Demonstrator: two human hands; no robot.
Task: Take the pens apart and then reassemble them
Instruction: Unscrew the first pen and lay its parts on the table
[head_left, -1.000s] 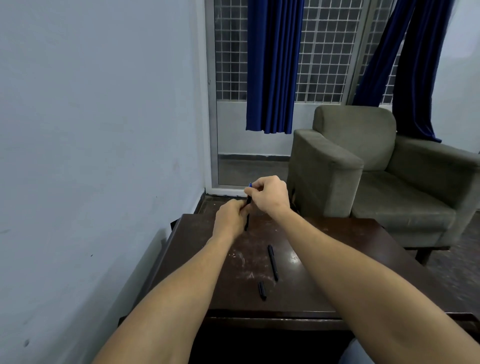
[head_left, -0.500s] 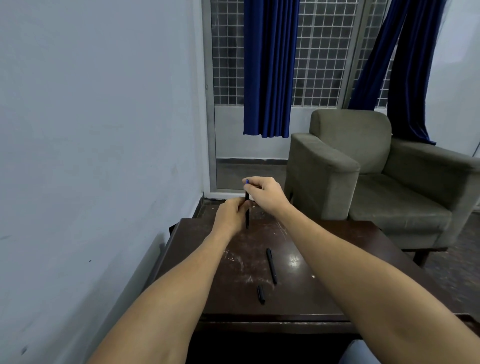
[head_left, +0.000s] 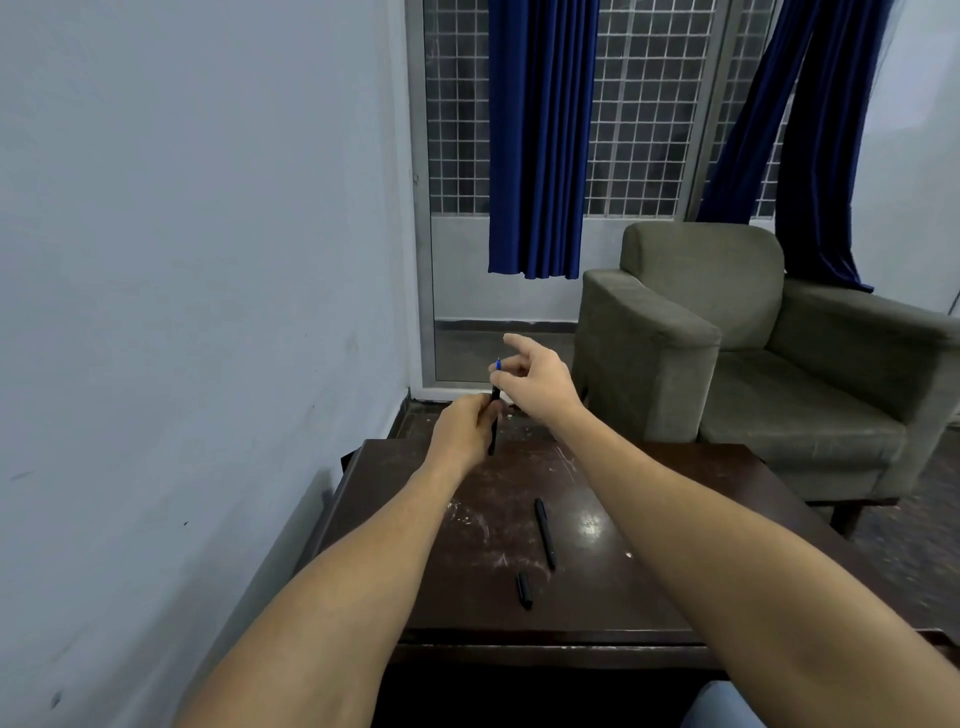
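Fingers of the right hand (head_left: 540, 376) have spread since 0.5 s ago, index lifted off the held pen (head_left: 494, 410).

Left hand (head_left: 465, 428) has its grip pinched on this upright pen, hiding its middle; whether the right thumb touches its blue tip is unclear. 1 pen body (head_left: 545, 533) and 1 cap (head_left: 524, 591) lie on the table (head_left: 675, 519).

Pretty dim, flat indoor light. One bright glare spot on the dark table (head_left: 590, 521) near its middle, soft shadow along the left wall. Wide-angle bending at the edges, hands slightly soft.
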